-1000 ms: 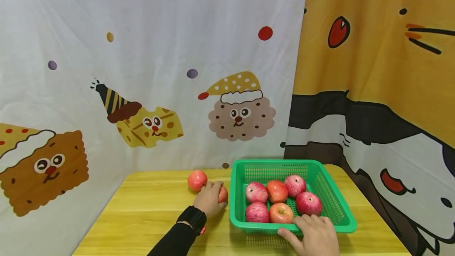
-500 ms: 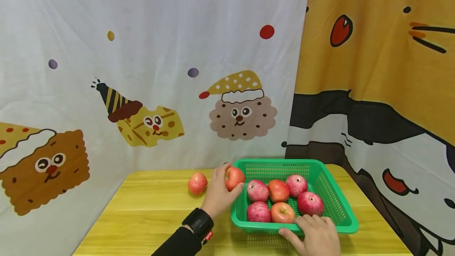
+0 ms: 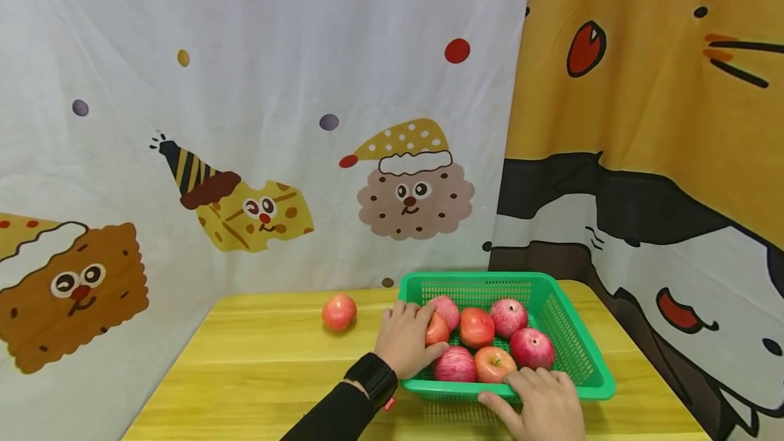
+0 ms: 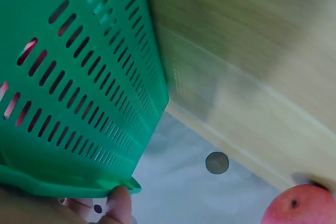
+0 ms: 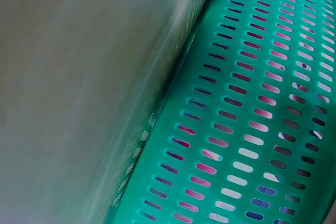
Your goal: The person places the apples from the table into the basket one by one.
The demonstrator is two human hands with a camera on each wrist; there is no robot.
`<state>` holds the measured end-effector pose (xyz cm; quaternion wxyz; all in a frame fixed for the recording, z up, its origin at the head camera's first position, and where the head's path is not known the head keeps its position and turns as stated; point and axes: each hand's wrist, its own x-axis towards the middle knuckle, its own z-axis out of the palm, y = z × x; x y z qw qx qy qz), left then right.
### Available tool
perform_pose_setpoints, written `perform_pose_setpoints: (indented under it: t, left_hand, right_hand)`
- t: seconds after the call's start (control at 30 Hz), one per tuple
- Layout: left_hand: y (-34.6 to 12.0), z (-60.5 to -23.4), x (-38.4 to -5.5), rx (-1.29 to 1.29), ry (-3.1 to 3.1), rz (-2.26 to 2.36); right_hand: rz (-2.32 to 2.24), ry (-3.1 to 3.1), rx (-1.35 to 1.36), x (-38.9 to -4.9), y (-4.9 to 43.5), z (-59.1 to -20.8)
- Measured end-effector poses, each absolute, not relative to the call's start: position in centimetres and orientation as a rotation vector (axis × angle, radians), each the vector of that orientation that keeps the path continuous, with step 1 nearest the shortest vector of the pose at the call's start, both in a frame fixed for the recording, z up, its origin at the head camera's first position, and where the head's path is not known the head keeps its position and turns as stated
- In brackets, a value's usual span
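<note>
My left hand [image 3: 402, 341] holds a red-orange apple [image 3: 437, 330] inside the left side of the green plastic basket [image 3: 588, 359], low among the other fruit. The hand covers part of this apple. In the left wrist view, fingertips [image 4: 121, 203] show beyond the rim, and the apple in hand is hidden. My right hand [image 3: 542, 403] grips the front rim, with fingers over it and thumb against the outside. Several red and pink apples [image 3: 533, 348] lie in the basket. One more apple [image 3: 339, 312] sits on the table to the left.
The basket stands on a yellow wood-grain table [image 3: 257, 366], near its right side. Behind it hangs a white curtain [image 3: 275, 87] with cartoon prints. Slotted basket walls fill much of both wrist views.
My left hand has picked up an apple from the table and carried it right, over the basket's left rim and down inside. Apples nearby shifted slightly. The right hand stays on the rim.
</note>
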<state>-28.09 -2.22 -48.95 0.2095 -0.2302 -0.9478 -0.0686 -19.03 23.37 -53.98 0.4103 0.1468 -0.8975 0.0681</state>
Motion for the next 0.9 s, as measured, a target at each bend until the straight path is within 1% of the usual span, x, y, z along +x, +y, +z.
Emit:
perform_pose_setpoints:
  t: [0.13, 0.5, 0.9]
  left_hand:
    - [-2.0, -49.13, -28.27, -0.668, -2.724, -0.106]
    - [-1.91, -49.8, -28.63, -0.694, -2.801, -0.206]
    - [-1.99, -48.87, -27.92, -0.688, -2.82, -0.222]
  right_hand:
    - [0.185, -2.247, 0.372, -19.14, 23.4, -54.06]
    - [0.184, -2.223, 0.38, -19.29, 23.42, -54.27]
    - [0.189, -2.214, 0.386, -19.22, 23.36, -54.15]
